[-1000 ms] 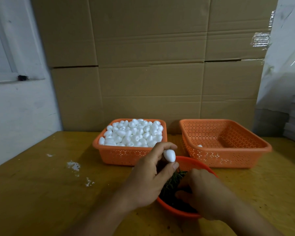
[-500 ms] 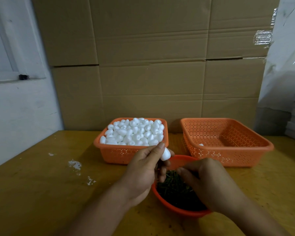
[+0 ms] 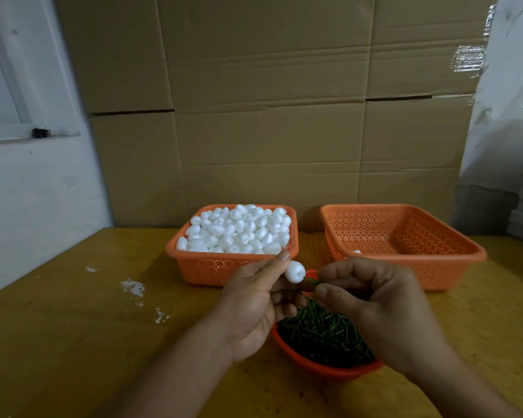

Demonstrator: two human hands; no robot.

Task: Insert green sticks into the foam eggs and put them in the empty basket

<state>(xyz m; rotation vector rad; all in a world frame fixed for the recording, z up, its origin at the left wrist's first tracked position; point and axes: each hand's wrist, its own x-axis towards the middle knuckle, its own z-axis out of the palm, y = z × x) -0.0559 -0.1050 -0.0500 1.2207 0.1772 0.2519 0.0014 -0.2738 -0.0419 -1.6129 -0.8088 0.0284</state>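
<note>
Left hand [image 3: 255, 300] pinches foam egg [image 3: 294, 271] above the stick bowl [image 3: 320, 365], blunt end turned right; right hand [image 3: 372, 300] pinches green stick [image 3: 311, 280] at the egg, aligned for insertion. Near-empty basket [image 3: 405, 251] waits right.

You've got white eggs [image 3: 239, 230], dark green sticks [image 3: 323, 336], orange perforated baskets [image 3: 405, 236], orange bowl [image 3: 329, 368], yellow-brown bench [image 3: 73, 327], tan cardboard [image 3: 269, 116].

Matt white foam eggs [image 3: 239, 229], perforated orange plastic baskets [image 3: 405, 236], glossy yellow wooden table [image 3: 58, 327], matt brown cardboard [image 3: 269, 116]
</note>
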